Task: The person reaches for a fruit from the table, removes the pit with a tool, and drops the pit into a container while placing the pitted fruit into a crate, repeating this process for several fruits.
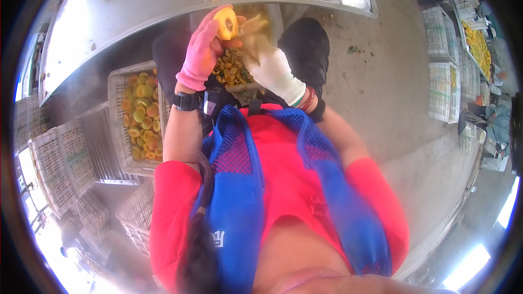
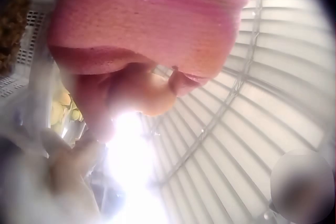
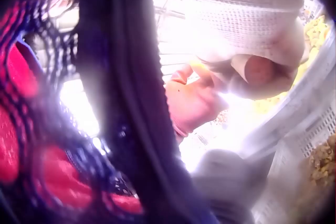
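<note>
Your blue mesh vest (image 1: 234,185) fills the near view. Past it, at 12 o'clock, both hands meet above a heap of brownish stones (image 1: 231,71) between your knees. Your left hand (image 1: 201,54), in a pink glove, grasps an apricot half (image 1: 226,23) with its cut face up. Your right hand (image 1: 267,62), white-gloved, curls against the fruit's 3 o'clock edge; I cannot tell whether it pinches anything. Wet gloves could let the half slip down among the stones and spoil it. If a blade hides there, those crowded fingers could get nicked. Whole apricots (image 1: 141,114) sit at 9 o'clock.
</note>
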Demonstrator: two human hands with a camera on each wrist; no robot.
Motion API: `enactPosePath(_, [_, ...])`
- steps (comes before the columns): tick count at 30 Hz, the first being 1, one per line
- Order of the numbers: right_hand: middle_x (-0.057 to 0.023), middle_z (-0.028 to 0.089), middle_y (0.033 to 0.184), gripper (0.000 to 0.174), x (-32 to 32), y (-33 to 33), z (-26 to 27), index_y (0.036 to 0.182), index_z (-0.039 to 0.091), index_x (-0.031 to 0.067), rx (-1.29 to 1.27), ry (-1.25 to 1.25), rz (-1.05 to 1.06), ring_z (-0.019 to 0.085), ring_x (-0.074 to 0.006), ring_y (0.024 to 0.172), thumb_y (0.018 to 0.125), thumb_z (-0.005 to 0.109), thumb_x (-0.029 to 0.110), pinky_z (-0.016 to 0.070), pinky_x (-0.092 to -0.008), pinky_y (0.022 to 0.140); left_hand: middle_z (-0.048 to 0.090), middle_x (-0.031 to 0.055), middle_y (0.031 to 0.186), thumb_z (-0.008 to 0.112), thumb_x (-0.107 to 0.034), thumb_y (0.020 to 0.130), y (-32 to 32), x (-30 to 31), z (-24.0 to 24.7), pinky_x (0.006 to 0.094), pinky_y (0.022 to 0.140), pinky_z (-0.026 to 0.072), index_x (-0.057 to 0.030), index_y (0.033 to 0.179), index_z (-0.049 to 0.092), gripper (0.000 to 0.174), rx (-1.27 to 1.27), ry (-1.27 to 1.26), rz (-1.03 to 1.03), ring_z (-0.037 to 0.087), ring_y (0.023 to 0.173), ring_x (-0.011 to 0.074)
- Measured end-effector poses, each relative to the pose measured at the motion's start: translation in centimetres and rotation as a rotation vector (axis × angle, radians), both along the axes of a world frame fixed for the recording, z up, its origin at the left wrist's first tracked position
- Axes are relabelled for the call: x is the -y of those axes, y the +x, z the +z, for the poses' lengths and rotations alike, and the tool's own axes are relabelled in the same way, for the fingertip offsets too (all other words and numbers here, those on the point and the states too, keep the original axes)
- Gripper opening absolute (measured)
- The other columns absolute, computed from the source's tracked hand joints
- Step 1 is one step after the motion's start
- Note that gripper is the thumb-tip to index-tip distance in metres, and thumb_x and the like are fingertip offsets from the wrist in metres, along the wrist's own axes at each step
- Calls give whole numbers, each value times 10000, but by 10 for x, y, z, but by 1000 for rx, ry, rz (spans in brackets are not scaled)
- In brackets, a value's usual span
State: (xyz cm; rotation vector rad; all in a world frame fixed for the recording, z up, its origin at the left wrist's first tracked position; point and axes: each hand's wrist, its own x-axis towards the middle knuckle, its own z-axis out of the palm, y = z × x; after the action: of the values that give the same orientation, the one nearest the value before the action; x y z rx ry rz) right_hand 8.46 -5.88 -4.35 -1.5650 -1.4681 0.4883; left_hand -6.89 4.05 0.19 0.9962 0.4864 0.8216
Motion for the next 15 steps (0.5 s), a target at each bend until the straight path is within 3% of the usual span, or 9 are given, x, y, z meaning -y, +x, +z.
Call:
enactPosePath(2, [-224, 620, 677, 283, -1, 3, -4, 951, 499, 34, 20, 5, 10, 616, -453, 613, 884, 667, 251, 464, -510, 531, 620, 178, 1265, 445, -377, 1021, 2, 2, 3, 292, 826, 535, -18, 1426, 446, 542, -66, 87, 17, 648, 1025, 225])
enactPosePath(7, [-240, 609, 680, 253, -3, 7, -10, 959, 508, 37, -53, 40, 38, 608, -463, 625, 886, 654, 231, 470, -517, 543, 634, 166, 1245, 430, -393, 1029, 1, 7, 10, 279, 781, 527, -22, 1436, 432, 550, -198, 176, 111, 654, 967, 203])
enactPosePath(9, [-245, 604, 679, 253, -4, 8, -10, 961, 509, 36, -88, 28, 23, 603, -471, 632, 884, 654, 229, 468, -522, 547, 634, 170, 1243, 427, -402, 1031, -1, 6, 9, 289, 793, 531, -22, 1442, 421, 560, -138, 118, 79, 656, 977, 212])
enactPosePath(12, [-254, 613, 706, 270, -3, 6, -12, 954, 510, 29, 85, 2, 2, 606, -479, 667, 883, 667, 237, 464, -519, 559, 632, 176, 1243, 421, -414, 1033, 1, 9, 7, 309, 824, 537, -22, 1452, 400, 574, -81, 55, 51, 656, 1001, 230])
enactPosePath(14, [-250, 622, 742, 250, 1, 4, -8, 951, 534, 25, -155, -114, 35, 623, -445, 690, 889, 662, 231, 480, -471, 580, 631, 179, 1245, 416, -417, 1034, 3, 9, 6, 318, 843, 539, -21, 1456, 391, 579, -83, 53, 53, 655, 1016, 238])
enactPosePath(15, [-250, 622, 742, 250, 1, 4, -7, 951, 534, 25, -156, -114, 37, 623, -445, 690, 889, 662, 231, 480, -471, 580, 626, 182, 1251, 414, -415, 1035, 3, 8, 4, 327, 855, 540, -20, 1457, 389, 578, -72, 58, 45, 652, 1029, 244])
